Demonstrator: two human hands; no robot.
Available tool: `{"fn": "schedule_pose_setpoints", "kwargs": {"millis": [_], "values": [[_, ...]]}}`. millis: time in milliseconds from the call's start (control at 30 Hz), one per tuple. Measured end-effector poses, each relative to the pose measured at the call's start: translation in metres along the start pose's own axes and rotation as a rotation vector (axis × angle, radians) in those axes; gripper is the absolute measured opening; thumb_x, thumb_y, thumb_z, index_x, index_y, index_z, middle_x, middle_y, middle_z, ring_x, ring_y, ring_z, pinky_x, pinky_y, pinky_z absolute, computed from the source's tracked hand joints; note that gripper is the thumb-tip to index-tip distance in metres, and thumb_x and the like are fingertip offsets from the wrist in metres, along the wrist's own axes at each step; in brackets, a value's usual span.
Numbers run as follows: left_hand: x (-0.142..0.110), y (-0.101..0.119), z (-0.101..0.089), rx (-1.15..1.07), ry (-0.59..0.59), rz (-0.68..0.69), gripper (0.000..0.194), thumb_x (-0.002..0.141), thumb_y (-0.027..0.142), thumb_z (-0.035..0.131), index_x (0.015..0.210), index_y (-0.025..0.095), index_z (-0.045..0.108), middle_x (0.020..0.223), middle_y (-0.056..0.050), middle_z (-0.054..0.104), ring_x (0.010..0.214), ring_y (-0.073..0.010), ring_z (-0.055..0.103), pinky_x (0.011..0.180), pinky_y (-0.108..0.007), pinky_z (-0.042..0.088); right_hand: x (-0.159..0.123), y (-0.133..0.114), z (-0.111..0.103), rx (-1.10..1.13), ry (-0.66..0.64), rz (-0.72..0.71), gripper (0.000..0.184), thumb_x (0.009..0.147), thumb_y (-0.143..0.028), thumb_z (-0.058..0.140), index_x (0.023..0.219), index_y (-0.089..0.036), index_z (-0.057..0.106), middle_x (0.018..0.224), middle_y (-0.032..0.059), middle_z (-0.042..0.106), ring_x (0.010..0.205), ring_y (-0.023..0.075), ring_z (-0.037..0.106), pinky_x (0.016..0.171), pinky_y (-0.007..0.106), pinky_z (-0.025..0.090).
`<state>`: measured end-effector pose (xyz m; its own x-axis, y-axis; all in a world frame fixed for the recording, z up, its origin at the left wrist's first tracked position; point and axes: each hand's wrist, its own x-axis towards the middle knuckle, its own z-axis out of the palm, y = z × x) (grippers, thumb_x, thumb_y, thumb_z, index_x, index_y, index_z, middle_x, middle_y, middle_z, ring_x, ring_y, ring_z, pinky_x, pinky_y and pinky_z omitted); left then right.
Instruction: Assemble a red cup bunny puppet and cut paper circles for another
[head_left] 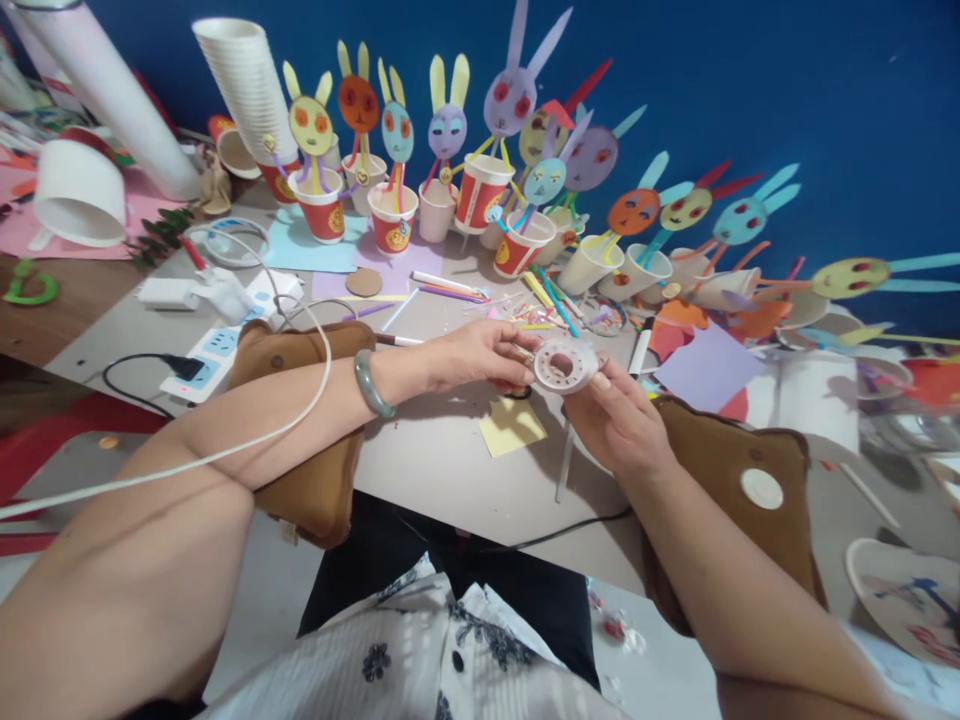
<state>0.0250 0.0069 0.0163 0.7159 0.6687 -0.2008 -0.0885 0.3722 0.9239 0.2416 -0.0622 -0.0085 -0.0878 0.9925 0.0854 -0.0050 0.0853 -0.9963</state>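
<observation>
Right hand (pixel 626 415) grasping the clear spool (pixel 564 366), thumb on the rim, holed face up, just over the counter (pixel 442 450). Left hand (pixel 480 355) at the spool's 9 o'clock edge, thumb and fingers nearly together; can't tell if they grip the rim or something thin. Bangle (pixel 365 383) on left wrist. Clock from spool, 12 = away from wearer: yellow paper (pixel 514 430) at 7, near; purple paper (pixel 712 368) at 3; pens (pixel 450 292) at 10, brown disc (pixel 364 282) beyond them. Power strip (pixel 217 345) at 9, plugs in it. Brown cushions: one (pixel 319 490) under left forearm at 8, other (pixel 750 540) at 4, white disc (pixel 761 489) on top. Rabbit-face figures (pixel 510 100) in cups (pixel 480 195) run 10 through 2, cup stack (pixel 244 90) at 10, far. Blue wall (pixel 712 70) behind.
</observation>
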Motion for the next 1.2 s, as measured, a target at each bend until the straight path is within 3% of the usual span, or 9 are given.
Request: {"fn": "schedule_pose_setpoints", "kwargs": {"millis": [233,600,800,933,1100,1200], "values": [[0.002,0.005,0.002,-0.060,0.125,0.051,0.020,0.084,0.016,0.082,0.093,0.011,0.065,0.074,-0.001,0.071,0.063,-0.0078,0.068,0.073,-0.026,0.059,0.000,0.000,-0.003,0.036,-0.030,0.004,0.024,0.095,-0.055,0.063,0.104,-0.033,0.067,0.126,0.0027,0.075,0.123,0.0291,0.067,0.111,0.057,0.052],[-0.001,0.010,0.006,0.026,0.268,0.096,0.017,0.085,0.006,0.076,0.081,0.012,0.060,0.064,0.003,0.067,0.057,-0.0056,0.066,0.064,-0.019,0.056,-0.001,-0.001,0.002,0.149,0.004,0.053,0.025,0.091,-0.054,0.070,0.101,-0.031,0.066,0.125,0.0026,0.075,0.122,0.0285,0.068,0.110,0.058,0.054],[0.000,0.012,0.004,0.054,0.409,0.158,0.019,0.085,0.001,0.069,0.091,0.015,0.056,0.065,0.006,0.065,0.058,-0.0072,0.065,0.064,-0.022,0.054,0.001,-0.003,-0.001,0.122,0.058,0.020,0.026,0.094,-0.056,0.066,0.105,-0.033,0.065,0.128,0.0023,0.074,0.128,0.0296,0.066,0.109,0.060,0.056],[0.001,0.011,0.003,0.077,0.437,0.207,0.022,0.085,0.002,0.067,0.094,0.017,0.053,0.068,0.007,0.064,0.060,-0.0073,0.066,0.065,-0.022,0.052,-0.001,0.000,-0.004,0.004,0.073,-0.072,0.024,0.097,-0.057,0.061,0.104,-0.034,0.060,0.124,0.0008,0.074,0.125,0.0296,0.068,0.104,0.060,0.058],[0.000,0.014,0.003,0.121,0.449,0.247,0.018,0.086,0.003,0.064,0.086,0.017,0.052,0.070,0.008,0.059,0.061,-0.0044,0.063,0.061,-0.018,0.048,-0.009,0.000,-0.003,-0.391,0.031,-0.341,0.024,0.093,-0.051,0.070,0.094,-0.029,0.061,0.135,0.0105,0.068,0.133,0.0363,0.062,0.112,0.061,0.049],[-0.002,0.015,0.004,0.167,0.432,0.240,0.018,0.084,-0.002,0.059,0.081,0.016,0.055,0.068,0.007,0.058,0.059,-0.0039,0.059,0.060,-0.018,0.047,-0.013,0.000,-0.002,-0.570,-0.011,-0.455,0.026,0.086,-0.043,0.079,0.100,-0.030,0.060,0.135,0.0138,0.069,0.131,0.0386,0.063,0.111,0.064,0.048]]}}
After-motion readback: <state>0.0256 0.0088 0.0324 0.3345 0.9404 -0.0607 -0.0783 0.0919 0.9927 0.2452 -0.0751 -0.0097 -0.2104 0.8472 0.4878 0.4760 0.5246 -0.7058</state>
